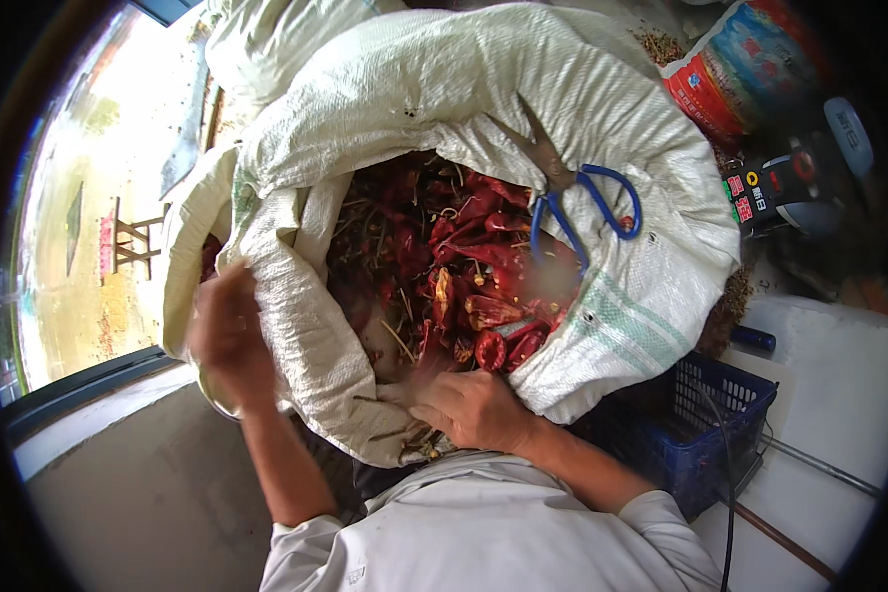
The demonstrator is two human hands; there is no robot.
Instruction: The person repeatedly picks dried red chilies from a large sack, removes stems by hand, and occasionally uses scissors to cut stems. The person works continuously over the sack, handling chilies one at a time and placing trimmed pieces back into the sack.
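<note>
Dried red peppers (488, 266) lie heaped inside the mouth of a large white woven sack (651, 197), centre of the scene. Sack's rim rolled outward into a thick collar; presumably this keeps the mouth wide and the contents within reach. Smaller white bag (180, 266) stands against the sack's left side, a little dark red showing in its opening; set there, it seems, to be close to the left hand. Blue plastic basket (696, 464) at near right, apart from both hands; red-and-blue package (750, 64) far right, beyond the sack. Left hand (229, 331) raised by the smaller bag's opening, blurred; cannot tell whether it grips anything. Right hand (476, 407) at the sack's near lip, fingers bent inward toward the peppers, likely for a short reach; fingertips smeared, so cannot tell if they grasp one. Blue-handled scissors (559, 178) lie unheld on the far-right collar, blades pointing away, handles toward the peppers, a spot that probably keeps them handy. Smallest: stem scraps (422, 439) caught on the near fold.
</note>
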